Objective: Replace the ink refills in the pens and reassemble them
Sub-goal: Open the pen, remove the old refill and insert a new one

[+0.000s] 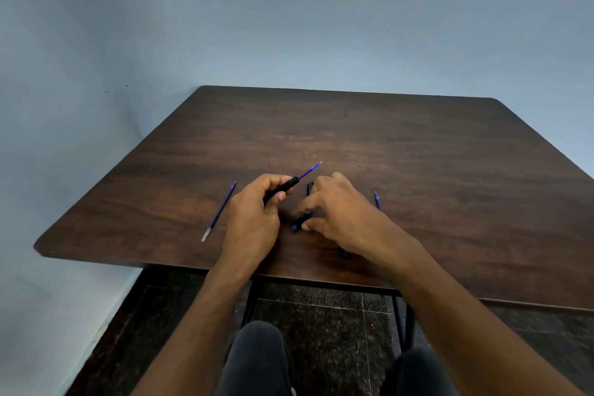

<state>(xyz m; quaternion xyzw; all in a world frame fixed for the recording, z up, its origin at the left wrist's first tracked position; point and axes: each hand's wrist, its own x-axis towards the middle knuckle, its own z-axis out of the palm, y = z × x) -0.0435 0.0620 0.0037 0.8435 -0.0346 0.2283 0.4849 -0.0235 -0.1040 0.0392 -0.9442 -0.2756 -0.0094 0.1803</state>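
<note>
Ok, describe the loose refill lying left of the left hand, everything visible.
The refill is a thin straight tube, plastic by the look of it, blue along most of its length. Its near end is pale, clear or empty, and its far end narrows to a dark tip. It lies flat on the table, slanted, tip away from the person and leaning right. Nothing touches it but the tabletop; the left hand is close beside it but apart.

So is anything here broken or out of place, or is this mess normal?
Nothing looks damaged or spilled. The left hand holds a black pen barrel with a blue refill sticking out. A loose refill lies on the table to its left. The right hand touches other pen parts.
</note>
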